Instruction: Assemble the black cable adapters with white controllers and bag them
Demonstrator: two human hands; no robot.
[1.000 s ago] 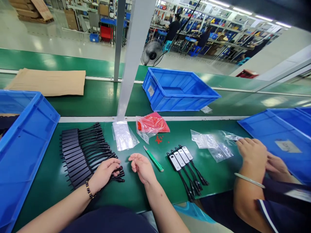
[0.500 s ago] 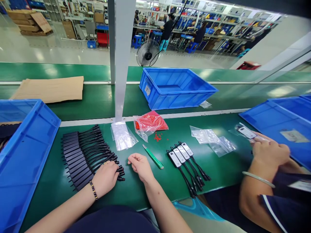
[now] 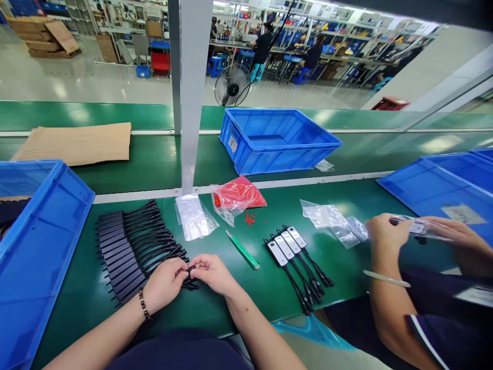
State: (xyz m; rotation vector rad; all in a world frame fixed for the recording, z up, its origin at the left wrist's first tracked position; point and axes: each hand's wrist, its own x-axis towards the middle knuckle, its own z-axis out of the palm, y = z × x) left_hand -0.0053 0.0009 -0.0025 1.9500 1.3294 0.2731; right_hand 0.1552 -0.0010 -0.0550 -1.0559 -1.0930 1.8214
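Note:
Black cables with flat rectangular housings lie fanned in a row on the green bench, connector ends toward me. My left hand is closed, pinching the connector end of a black cable near the front of the row. At that same end my right hand pinches with thumb and forefinger; whether a small ring is between the fingertips is hidden. Small red rings lie loose beside a clear bag of red rings. A green utility knife rests right of my hands.
Clear plastic bags lie behind my hands. Several white-labelled black cable units sit to the right. A co-worker's hands hold a bagged unit. Blue bins stand behind and at both sides; a metal post rises ahead.
My right hand has moved left to meet my left hand at the cable end, which is slightly raised. The co-worker's hands have drawn apart, showing the bagged unit between them.

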